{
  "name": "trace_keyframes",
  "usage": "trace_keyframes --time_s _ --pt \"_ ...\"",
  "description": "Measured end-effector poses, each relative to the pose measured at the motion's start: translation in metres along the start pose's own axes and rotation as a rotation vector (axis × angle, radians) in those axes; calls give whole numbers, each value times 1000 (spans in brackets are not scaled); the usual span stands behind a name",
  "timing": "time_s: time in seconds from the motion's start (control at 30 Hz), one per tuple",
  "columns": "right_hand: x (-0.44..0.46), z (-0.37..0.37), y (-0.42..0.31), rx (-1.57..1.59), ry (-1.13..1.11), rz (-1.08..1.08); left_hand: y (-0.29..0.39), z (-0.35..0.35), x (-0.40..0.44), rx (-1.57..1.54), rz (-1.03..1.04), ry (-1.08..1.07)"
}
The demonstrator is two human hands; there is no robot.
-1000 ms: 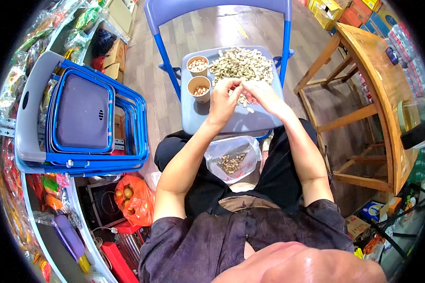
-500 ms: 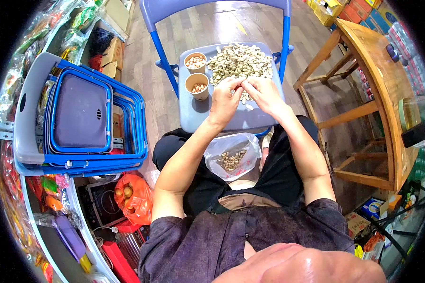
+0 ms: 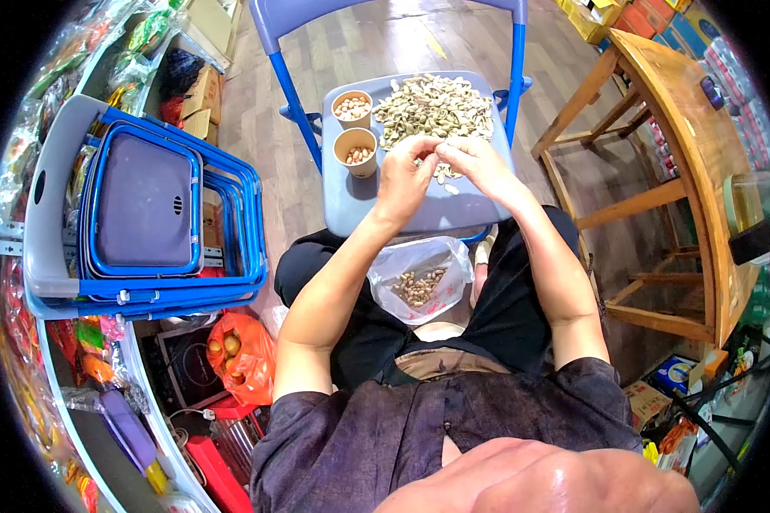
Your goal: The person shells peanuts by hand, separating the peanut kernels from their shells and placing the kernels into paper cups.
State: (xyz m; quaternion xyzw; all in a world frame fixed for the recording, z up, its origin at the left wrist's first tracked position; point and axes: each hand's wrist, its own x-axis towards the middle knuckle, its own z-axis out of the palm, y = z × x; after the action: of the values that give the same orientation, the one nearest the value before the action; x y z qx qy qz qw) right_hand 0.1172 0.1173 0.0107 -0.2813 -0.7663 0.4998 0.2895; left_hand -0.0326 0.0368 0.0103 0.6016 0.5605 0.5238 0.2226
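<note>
My left hand (image 3: 406, 178) and my right hand (image 3: 475, 164) meet at the fingertips over the near part of the chair seat (image 3: 351, 205). Both are closed in a pinch; whatever lies between the fingers is too small to name. Just beyond them spreads a heap of pale, greenish shells or pods (image 3: 436, 107). Two paper cups stand left of the heap, the far cup (image 3: 352, 109) and the near cup (image 3: 356, 154), each with reddish-brown and pale kernels inside. Below the seat edge, between my legs, an open clear plastic bag (image 3: 421, 280) holds small brown pieces.
Folded blue chairs (image 3: 145, 201) lean at the left beside shelves of packaged goods. An orange bag (image 3: 244, 359) with round items sits at lower left. A wooden table (image 3: 672, 128) stands at the right, with boxes (image 3: 672, 376) below it.
My fingertips have stayed together, while the right hand's fingers have curled in more. The chair seat, cups and heap appear slightly higher and further left in the view.
</note>
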Motion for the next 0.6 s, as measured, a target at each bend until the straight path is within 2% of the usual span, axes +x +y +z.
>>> trace_keyframes --time_s 0.03,0.17,0.43,0.5,0.6 --pt "0 -2 -4 168 -96 150 0 0 1 -32 -33 19" --pt "1 -4 -9 370 -85 292 -12 3 4 -182 -114 75" --pt "-2 -7 -21 568 -155 337 -6 0 4 -250 -97 35" --pt "-1 -9 -23 610 -175 360 -2 -4 5 -398 -269 -60" --pt "-2 -8 -24 596 -185 370 -7 -2 5 -437 -220 -59"
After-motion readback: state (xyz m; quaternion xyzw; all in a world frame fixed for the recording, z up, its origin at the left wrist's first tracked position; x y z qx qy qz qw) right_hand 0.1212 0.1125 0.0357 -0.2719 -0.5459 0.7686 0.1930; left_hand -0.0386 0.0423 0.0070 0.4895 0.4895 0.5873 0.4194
